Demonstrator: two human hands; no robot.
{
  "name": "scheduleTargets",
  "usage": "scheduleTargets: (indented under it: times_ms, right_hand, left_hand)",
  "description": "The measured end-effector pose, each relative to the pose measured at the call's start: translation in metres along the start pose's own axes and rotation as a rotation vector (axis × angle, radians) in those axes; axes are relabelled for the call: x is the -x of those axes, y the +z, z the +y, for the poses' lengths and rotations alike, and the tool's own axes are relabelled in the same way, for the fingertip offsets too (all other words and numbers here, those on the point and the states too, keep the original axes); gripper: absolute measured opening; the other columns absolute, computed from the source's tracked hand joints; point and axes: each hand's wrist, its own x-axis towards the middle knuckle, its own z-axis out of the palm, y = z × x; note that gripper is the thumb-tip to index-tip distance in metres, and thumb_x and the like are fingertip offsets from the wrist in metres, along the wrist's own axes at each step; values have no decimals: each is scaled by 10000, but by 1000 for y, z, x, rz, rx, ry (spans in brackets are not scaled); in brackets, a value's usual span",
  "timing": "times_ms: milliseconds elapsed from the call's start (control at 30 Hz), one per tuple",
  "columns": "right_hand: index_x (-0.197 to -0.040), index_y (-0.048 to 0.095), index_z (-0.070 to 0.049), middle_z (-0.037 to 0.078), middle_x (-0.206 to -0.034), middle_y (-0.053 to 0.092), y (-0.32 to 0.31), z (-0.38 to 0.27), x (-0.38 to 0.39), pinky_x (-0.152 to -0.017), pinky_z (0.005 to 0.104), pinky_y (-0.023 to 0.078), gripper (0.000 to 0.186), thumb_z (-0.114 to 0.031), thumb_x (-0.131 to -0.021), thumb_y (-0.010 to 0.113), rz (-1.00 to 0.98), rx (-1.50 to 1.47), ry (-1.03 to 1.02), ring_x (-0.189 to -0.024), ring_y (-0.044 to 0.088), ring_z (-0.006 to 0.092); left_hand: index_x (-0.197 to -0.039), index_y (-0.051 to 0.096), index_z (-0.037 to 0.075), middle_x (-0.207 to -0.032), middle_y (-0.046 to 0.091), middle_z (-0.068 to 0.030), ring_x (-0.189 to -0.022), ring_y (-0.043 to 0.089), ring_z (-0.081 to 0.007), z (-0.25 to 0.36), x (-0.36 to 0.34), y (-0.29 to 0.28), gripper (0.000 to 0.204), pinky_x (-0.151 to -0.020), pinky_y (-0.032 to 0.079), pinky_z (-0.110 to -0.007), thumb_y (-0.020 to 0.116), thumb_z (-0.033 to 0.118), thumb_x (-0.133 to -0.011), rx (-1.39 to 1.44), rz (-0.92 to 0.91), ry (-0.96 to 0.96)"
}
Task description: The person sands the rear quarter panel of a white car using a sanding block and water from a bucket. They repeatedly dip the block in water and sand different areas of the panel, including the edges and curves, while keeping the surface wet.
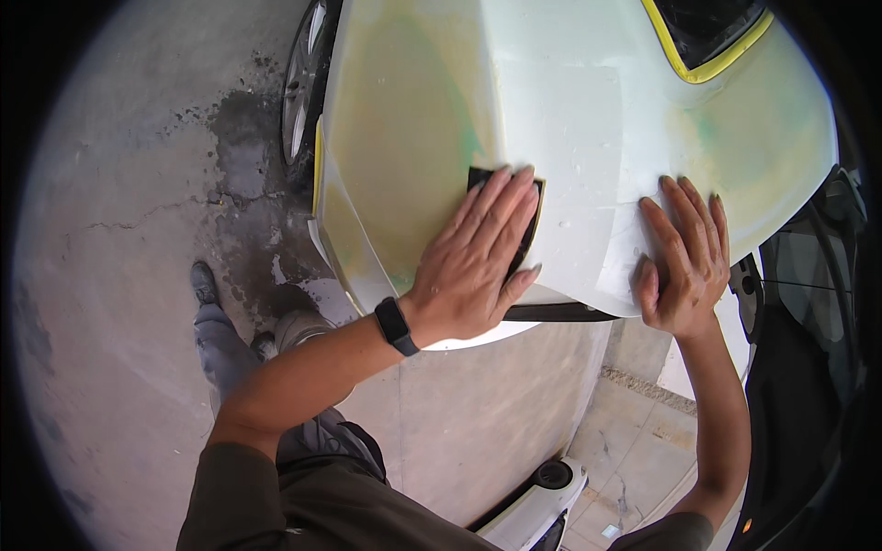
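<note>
My left hand (478, 248), with a dark watch (395, 326) on its wrist, presses a black sheet that looks like sandpaper (533, 220) against a car body panel (560, 138). Its fingers lie side by side over the sheet, whose dark edges show past them; the thumb rests at its near edge. White paint, yellowish worn patches and traces of green cover the panel, with small drops on it. My right hand (684, 257) lies flat on the white part farther right, fingers stretched out, with nothing seen under it.
A wheel (299, 92) stands at the car's left side above wet, cracked concrete (243, 147). Yellow trim (684, 64) edges a dark opening at upper right. Black car parts (799, 331) stand close to my right arm. A white and black car part (533, 510) lies low behind me.
</note>
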Motion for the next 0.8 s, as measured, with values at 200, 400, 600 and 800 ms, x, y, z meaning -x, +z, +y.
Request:
scheduleTargets:
  times_ms: [200,400,600,800]
  right_hand:
    - [-1280,756,-114,171,-1410,675,0,-2,-2,-1199,606,387,616,-179,-693,579,36,-11,-11,-1349,621,390]
    - [-1282,756,-116,167,-1397,684,-1,-1,-2,-1204,602,386,631,-179,-681,573,40,-3,-28,-1349,624,383]
    - [-1289,757,-134,161,-1403,684,-1,-1,0,-1200,583,397,644,-175,-675,568,17,-2,-2,-1342,630,375]
    - [-1299,756,-153,134,-1415,682,-2,-5,-1,-1203,575,396,643,-183,-683,572,9,9,28,-1350,627,352]
  left_hand:
    - [-1624,281,-98,-1696,272,-301,-1589,246,-456,-7,-42,-7,724,-1294,233,-533,427,402,-1120,-142,255,-38]
    - [-1661,240,-60,-1733,241,-262,-1612,243,-409,-16,-27,-16,732,-1299,195,-548,494,316,-1086,-198,146,-15]
    - [-1620,334,-83,-1718,317,-221,-1605,278,-362,18,26,10,724,-1321,171,-486,501,368,-1079,-178,10,-66]
    - [-1654,324,-15,-1758,257,-166,-1643,199,-288,24,34,11,753,-1332,77,-468,472,434,-1067,-266,-136,-116]
